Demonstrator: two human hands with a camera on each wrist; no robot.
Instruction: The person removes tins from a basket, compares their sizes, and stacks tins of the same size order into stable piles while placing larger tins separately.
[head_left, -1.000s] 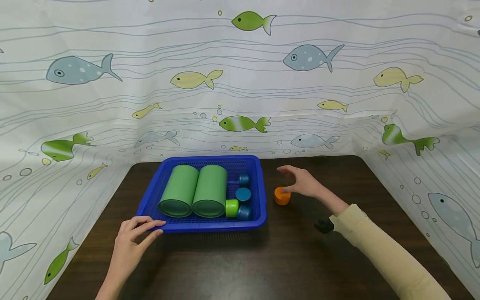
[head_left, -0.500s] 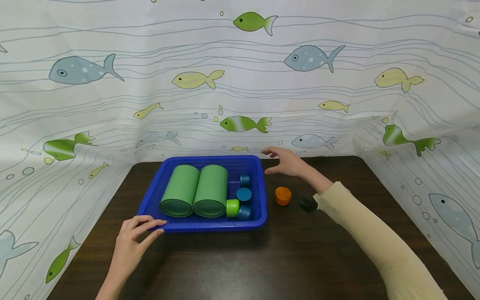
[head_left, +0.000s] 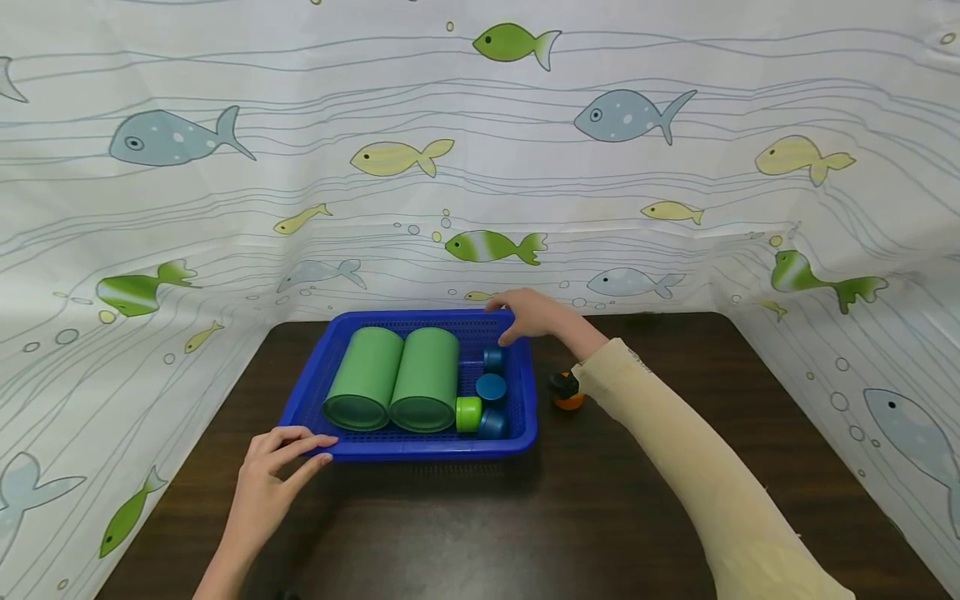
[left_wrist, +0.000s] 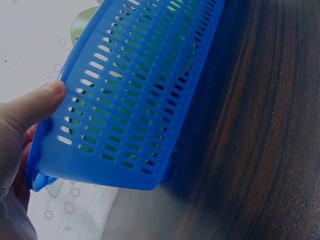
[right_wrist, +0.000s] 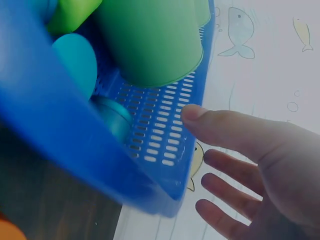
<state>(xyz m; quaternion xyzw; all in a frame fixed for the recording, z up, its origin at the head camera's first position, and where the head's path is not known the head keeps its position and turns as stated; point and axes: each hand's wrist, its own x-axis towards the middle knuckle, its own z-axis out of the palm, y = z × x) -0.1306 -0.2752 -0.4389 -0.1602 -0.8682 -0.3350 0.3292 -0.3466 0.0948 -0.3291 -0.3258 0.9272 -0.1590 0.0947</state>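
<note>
My left hand (head_left: 273, 467) rests at the near-left corner of the blue basket (head_left: 420, 451), fingers straight over the rim, thumb against the outer wall. The left wrist view shows what the head view hides: my thumb (left_wrist: 37, 102) pressed flat on the slotted side wall (left_wrist: 135, 100), basket sitting on the dark wood bench (left_wrist: 260, 140).

Inside the basket, left to right: two green cylinders (head_left: 365, 377) lying on their sides, touching each other; a small lime-green cup (head_left: 468, 413) at the near end of the right cylinder; three blue caps (head_left: 491, 387) in a row along the right wall. No labels, brands or writing readable on anything.

My right hand (head_left: 528, 312) is at the far-right corner of the basket, fingers spread and relaxed, gripping nothing. Only the right wrist view shows my thumb (right_wrist: 220, 125) just off the inside of the far wall (right_wrist: 160, 130); touching or not, I cannot tell. An orange cap (head_left: 568, 400) sits on the bench just right of the basket, half hidden behind my sleeve (head_left: 675, 450). Fish-print curtain (head_left: 480, 150) behind.
</note>
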